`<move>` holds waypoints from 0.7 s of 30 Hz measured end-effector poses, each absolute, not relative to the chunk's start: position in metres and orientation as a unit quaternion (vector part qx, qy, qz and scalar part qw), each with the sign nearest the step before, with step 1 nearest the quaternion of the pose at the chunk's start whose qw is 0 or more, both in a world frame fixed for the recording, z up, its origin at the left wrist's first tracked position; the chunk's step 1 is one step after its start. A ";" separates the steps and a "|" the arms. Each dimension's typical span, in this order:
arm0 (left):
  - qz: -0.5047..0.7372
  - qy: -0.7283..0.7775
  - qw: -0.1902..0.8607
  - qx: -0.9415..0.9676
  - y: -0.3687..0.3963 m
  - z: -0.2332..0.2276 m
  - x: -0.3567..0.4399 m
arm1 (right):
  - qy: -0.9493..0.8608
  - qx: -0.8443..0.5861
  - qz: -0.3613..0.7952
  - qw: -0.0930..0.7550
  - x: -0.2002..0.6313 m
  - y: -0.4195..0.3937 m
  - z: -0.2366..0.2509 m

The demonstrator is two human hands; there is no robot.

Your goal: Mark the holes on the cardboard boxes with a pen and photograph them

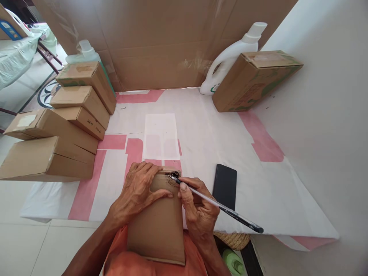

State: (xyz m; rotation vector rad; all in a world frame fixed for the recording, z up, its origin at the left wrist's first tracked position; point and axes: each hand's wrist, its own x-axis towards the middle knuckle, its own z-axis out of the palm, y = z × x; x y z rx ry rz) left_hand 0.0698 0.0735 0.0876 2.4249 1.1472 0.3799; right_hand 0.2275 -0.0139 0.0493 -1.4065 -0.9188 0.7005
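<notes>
A brown cardboard box (158, 226) rests against my lap, its far end on the white and pink sheet (201, 130). My left hand (138, 191) lies flat over the box's upper left part, fingers curled over its far edge. My right hand (198, 209) grips a long thin tool with a dark handle (218, 207). Its tip touches the far right corner of the box, where there is a dark mark.
A black phone (225, 186) lies on the sheet just right of my right hand. Several stacked cardboard boxes (57, 130) stand at the left. Another box (253, 78) leans by a white jug (230, 57) at the back right. A cardboard wall (161, 42) closes the back.
</notes>
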 end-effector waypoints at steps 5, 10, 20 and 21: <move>0.131 0.415 0.216 0.874 0.072 0.088 0.072 | -0.411 -0.631 0.276 0.597 0.228 -0.013 0.054; 0.132 0.416 0.217 0.873 0.071 0.088 0.071 | -0.424 -0.644 0.275 0.574 0.230 -0.012 0.059; 0.137 0.425 0.218 0.868 0.071 0.084 0.068 | -0.400 -0.654 0.312 0.561 0.247 -0.027 0.047; 0.136 0.426 0.217 0.868 0.071 0.084 0.068 | -0.391 -0.660 0.310 0.562 0.250 -0.028 0.046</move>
